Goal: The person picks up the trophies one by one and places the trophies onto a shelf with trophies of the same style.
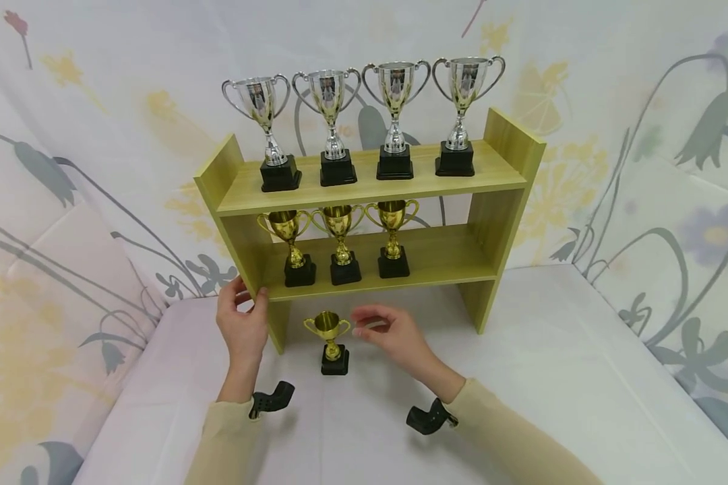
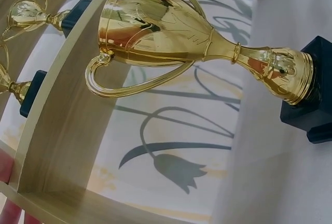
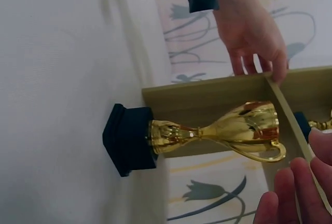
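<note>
A gold trophy cup (image 1: 327,326) on a black base stands upright on the white cloth, in front of the wooden shelf (image 1: 370,292) at its lower left. My right hand (image 1: 394,333) hovers just right of this cup, with loosely bent fingers and nothing held; the right wrist view shows its fingers (image 3: 300,182) beside the cup's rim and handle. With my left hand (image 1: 243,330) I grip the shelf's left side panel at the middle board, thumb on the front edge and fingers round the outside.
Several silver trophies (image 1: 396,87) line the top board. Three gold trophies (image 1: 340,225) stand on the middle board, from its left end to its centre, with bare board to their right (image 1: 445,252). Flower-patterned cloth (image 1: 582,168) hangs behind the shelf.
</note>
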`<act>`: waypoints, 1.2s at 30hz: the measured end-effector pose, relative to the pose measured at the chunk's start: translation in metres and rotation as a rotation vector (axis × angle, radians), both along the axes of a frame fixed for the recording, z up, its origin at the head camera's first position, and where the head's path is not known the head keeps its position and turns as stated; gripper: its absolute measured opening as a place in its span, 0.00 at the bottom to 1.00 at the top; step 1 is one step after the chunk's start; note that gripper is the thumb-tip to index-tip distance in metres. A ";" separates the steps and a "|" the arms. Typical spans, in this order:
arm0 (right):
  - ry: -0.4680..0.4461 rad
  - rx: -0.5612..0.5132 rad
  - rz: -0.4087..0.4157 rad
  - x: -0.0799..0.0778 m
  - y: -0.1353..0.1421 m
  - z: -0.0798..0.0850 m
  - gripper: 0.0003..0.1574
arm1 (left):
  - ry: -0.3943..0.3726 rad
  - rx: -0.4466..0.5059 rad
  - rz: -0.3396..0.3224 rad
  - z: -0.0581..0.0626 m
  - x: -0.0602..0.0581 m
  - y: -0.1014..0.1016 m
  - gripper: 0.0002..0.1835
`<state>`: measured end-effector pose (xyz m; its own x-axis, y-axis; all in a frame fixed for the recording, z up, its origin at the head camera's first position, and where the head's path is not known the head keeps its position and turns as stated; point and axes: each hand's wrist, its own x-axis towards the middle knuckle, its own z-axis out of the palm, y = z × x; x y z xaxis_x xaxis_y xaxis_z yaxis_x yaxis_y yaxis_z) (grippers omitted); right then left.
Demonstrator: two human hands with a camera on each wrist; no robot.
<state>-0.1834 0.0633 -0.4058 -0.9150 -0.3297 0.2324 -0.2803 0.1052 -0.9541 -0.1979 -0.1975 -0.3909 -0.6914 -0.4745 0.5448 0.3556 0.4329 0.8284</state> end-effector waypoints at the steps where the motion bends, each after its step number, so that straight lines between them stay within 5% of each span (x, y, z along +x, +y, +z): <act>1: 0.001 0.006 -0.001 0.000 -0.001 -0.002 0.21 | -0.003 -0.001 -0.002 0.000 0.000 0.000 0.20; 36: -0.138 -0.023 0.020 -0.007 -0.036 -0.039 0.28 | -0.003 -0.004 0.016 0.000 -0.001 0.003 0.19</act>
